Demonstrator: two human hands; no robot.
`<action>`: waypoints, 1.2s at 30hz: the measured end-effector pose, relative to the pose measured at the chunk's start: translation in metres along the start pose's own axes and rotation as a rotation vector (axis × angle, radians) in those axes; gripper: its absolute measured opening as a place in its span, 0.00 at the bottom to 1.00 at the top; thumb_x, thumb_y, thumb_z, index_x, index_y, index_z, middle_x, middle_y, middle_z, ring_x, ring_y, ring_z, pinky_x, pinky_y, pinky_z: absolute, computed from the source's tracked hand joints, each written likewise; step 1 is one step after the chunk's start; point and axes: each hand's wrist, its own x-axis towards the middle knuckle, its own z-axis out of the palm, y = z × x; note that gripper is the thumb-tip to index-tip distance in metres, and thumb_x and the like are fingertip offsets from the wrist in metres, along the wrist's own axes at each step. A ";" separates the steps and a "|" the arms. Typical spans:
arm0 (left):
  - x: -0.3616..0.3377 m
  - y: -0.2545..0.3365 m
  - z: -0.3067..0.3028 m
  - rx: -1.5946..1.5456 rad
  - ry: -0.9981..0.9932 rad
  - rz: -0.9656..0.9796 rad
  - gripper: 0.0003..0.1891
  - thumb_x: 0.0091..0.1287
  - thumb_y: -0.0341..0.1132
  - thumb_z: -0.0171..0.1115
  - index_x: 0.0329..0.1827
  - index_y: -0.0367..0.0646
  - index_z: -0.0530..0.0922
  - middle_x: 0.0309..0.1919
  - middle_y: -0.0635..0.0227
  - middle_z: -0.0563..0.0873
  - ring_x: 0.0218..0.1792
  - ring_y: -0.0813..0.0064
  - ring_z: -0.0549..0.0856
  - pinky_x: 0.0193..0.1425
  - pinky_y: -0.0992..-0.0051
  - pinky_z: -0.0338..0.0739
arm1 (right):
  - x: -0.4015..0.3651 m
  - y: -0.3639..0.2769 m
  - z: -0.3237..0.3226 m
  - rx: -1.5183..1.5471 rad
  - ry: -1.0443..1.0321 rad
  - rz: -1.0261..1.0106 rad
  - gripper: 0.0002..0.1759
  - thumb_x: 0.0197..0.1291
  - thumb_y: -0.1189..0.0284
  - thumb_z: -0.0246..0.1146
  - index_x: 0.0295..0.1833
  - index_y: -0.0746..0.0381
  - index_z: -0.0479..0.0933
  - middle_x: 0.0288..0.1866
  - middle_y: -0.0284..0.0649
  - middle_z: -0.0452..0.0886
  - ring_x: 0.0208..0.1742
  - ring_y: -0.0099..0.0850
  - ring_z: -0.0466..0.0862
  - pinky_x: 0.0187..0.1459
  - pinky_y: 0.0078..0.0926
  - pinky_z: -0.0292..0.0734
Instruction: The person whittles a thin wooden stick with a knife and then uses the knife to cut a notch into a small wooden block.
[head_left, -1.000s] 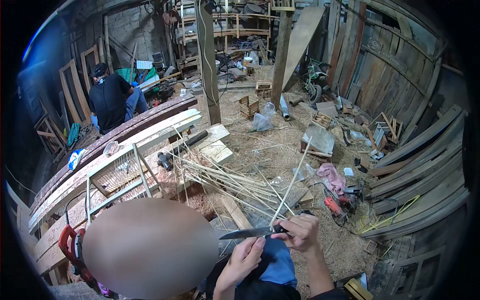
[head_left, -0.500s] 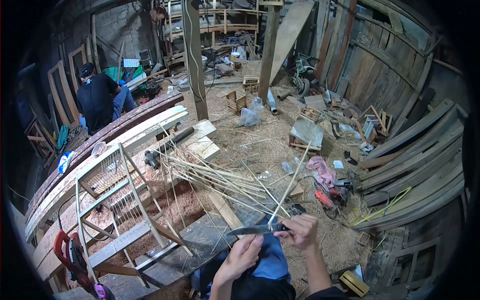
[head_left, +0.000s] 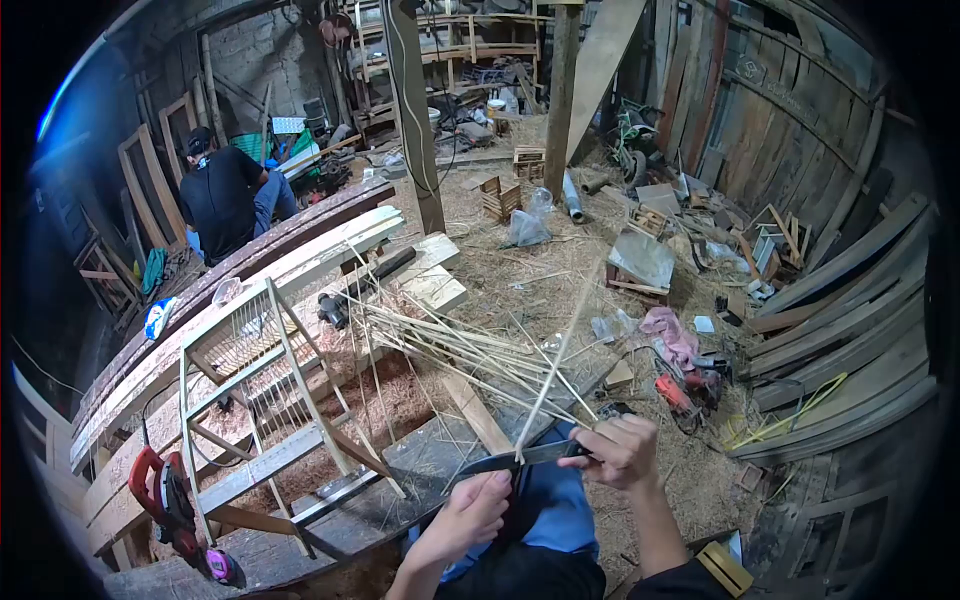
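My right hand is closed round the handle of a knife, whose dark blade points left across my lap. A long, thin wooden stick crosses the blade and slants up and away. Close to the stick's lower end, just under the blade, my left hand is closed with the thumb on top; it appears to pinch the stick, though the contact is partly hidden. Many similar thin sticks lie in a loose pile on the bench ahead.
A slatted wooden frame leans on the workbench at left, beside a red power tool. A hammer-like tool lies on planks. Another person crouches at back left. Red tools and shavings cover the floor.
The view has shifted, so the scene sits farther right. My hands have drawn slightly apart, and the stick now crosses the blade farther from the handle.
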 end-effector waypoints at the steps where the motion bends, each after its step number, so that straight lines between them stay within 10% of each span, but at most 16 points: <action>1: 0.003 -0.002 0.001 -0.018 -0.010 -0.004 0.16 0.83 0.49 0.50 0.38 0.50 0.68 0.19 0.87 0.59 0.16 0.92 0.56 0.19 0.84 0.49 | -0.002 0.002 0.001 0.009 0.007 0.007 0.24 0.57 0.44 0.70 0.32 0.56 0.83 0.18 0.28 0.76 0.17 0.30 0.77 0.21 0.29 0.64; 10: 0.018 -0.016 -0.007 -0.096 -0.009 0.048 0.19 0.83 0.51 0.48 0.35 0.51 0.65 0.18 0.85 0.57 0.15 0.91 0.54 0.18 0.83 0.47 | -0.041 -0.026 0.023 0.417 0.010 0.449 0.20 0.55 0.53 0.76 0.35 0.60 0.86 0.26 0.37 0.87 0.23 0.36 0.85 0.26 0.31 0.76; 36: 0.001 -0.001 -0.001 -0.068 0.020 -0.008 0.16 0.82 0.50 0.51 0.36 0.52 0.68 0.18 0.86 0.59 0.14 0.90 0.56 0.16 0.83 0.49 | -0.001 0.007 0.028 0.010 0.032 -0.080 0.22 0.64 0.48 0.68 0.33 0.56 0.84 0.20 0.30 0.78 0.19 0.30 0.78 0.25 0.26 0.71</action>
